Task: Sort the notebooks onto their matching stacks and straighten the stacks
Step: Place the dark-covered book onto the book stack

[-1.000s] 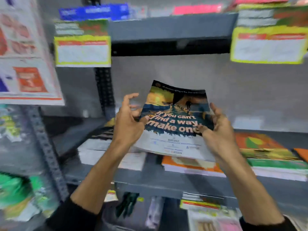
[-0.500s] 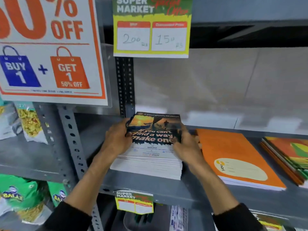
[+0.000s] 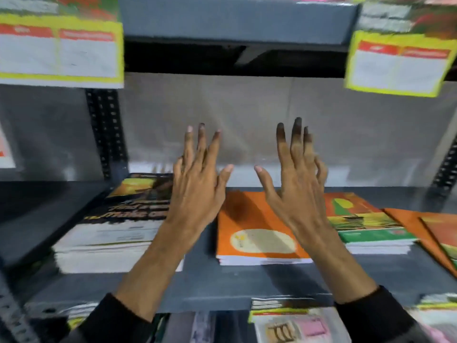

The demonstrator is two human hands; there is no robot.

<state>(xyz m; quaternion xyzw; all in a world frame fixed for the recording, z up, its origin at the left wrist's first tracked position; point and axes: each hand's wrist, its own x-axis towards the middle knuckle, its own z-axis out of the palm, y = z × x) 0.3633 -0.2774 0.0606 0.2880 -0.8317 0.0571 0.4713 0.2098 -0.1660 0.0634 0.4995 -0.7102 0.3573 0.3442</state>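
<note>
On the grey shelf (image 3: pixel 247 285) lie several notebook stacks. The dark sunset-cover stack (image 3: pixel 118 226) is at the left, with the quote notebook on top. An orange stack with a cream oval label (image 3: pixel 257 233) sits in the middle, and a green-and-orange stack (image 3: pixel 363 224) to its right. More orange notebooks (image 3: pixel 435 233) lie askew at the far right. My left hand (image 3: pixel 197 189) hovers open above the gap between the dark and orange stacks. My right hand (image 3: pixel 296 189) is raised open over the orange stack, holding nothing.
The upper shelf edge (image 3: pixel 237 23) overhangs, with yellow price tags at left (image 3: pixel 59 50) and right (image 3: pixel 400 63). A perforated black upright (image 3: pixel 106 134) stands at the left. Packaged goods (image 3: pixel 291 325) hang below the shelf.
The quote notebook went from both hands onto the dark stack. Both hands then let go and lifted, fingers spread, shifting right toward the orange stack.
</note>
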